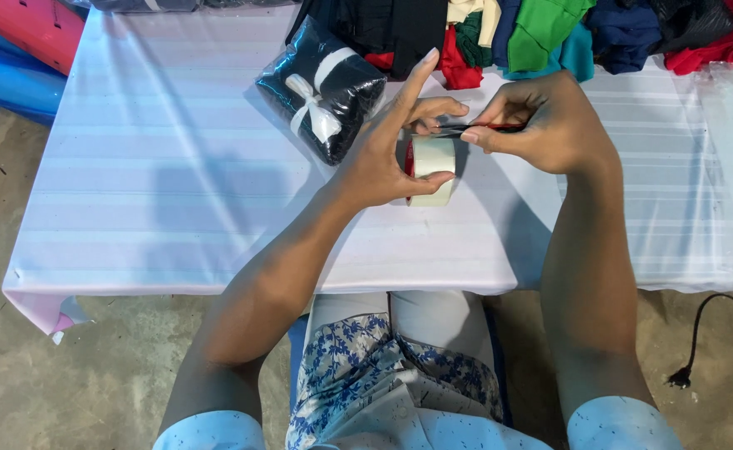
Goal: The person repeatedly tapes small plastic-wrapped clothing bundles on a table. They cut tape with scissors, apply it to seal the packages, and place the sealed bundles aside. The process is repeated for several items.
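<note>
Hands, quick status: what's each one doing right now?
Left hand: closed on the tape roll, index finger raised.
Right hand: fingers pinched on small red-handled scissors at the roll.

Wrapped dark bundle with white ribbon (323,90), heap of coloured folded cloths (541,33), black cable (716,333) on floor.

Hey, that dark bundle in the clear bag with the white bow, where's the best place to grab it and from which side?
Probably across the wrapped bundle's middle, fingers on its long sides, coming from above. It lies flat and slanted on the table, and the white ribbon cinches it there. Its left side is free; the left hand with the tape roll sits on the other.
</note>
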